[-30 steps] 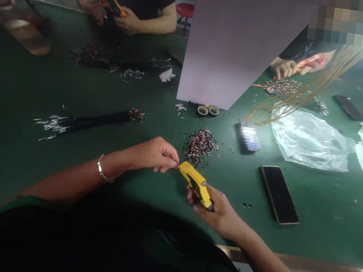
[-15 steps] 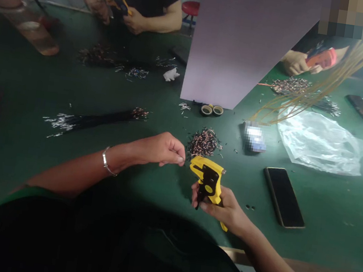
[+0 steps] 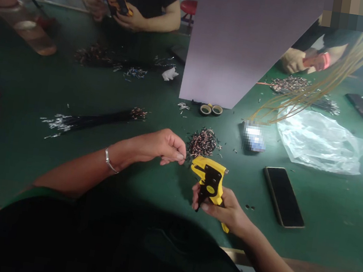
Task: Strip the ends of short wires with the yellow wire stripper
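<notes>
My left hand [image 3: 170, 148] is closed in a pinch on a thin dark wire, mostly hidden by the fingers, of which only a short end shows at the fingertips. Just right of those fingertips is the nose of a yellow and black wire stripper [image 3: 210, 180]. My right hand [image 3: 222, 205] is wrapped round its handles and holds it upright, jaws toward my left hand. Behind the tool lies a heap of short black and copper-coloured wire scraps [image 3: 202, 142]. Left of it, a bundle of black wires [image 3: 99, 119] with bared ends rests on the green table [image 3: 146, 194].
A phone [image 3: 284, 197] lies at right, with a clear plastic bag [image 3: 322, 140] behind it. Two tape rolls [image 3: 211, 110] sit before a tall pale panel [image 3: 248, 42]. Across the table, two people handle tools; a bottle [image 3: 30, 29] stands far left.
The wire stripper and my right hand have shifted very slightly right. My left hand keeps its pinch close to the jaws. Across the table, the co-workers' hands and tools have moved a little.
</notes>
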{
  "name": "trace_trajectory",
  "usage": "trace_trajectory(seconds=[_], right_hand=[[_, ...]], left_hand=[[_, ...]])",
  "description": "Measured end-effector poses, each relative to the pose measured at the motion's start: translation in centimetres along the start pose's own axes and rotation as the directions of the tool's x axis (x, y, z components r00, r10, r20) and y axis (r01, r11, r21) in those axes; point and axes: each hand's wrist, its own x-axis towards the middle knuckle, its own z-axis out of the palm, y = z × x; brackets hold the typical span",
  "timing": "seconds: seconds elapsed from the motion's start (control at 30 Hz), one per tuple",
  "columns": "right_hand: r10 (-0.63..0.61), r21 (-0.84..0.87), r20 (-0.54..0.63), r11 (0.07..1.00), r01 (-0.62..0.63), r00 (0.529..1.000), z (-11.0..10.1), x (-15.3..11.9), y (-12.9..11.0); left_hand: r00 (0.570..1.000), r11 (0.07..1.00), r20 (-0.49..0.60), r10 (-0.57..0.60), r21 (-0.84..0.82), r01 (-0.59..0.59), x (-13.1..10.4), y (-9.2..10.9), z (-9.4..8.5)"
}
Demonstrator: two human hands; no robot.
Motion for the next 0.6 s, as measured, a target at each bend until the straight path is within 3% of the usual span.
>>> trace_trajectory(seconds=[0.33,0.6], right_hand=[[-0.030,0.011,0.019,0.999,0.030,0.999,0.15,0.35,0.12],[-0.062,0.027,0.050,0.998,0.061,0.997,0.29,0.77,0.23]], left_hand=[[0.999,0.993,0.039,-0.032,-0.109,0.037,0.29,-0.23,-0.05],[0.985,0.948,0.159,-0.070,-0.295,0.115,0.65,-1.03,-0.70]])
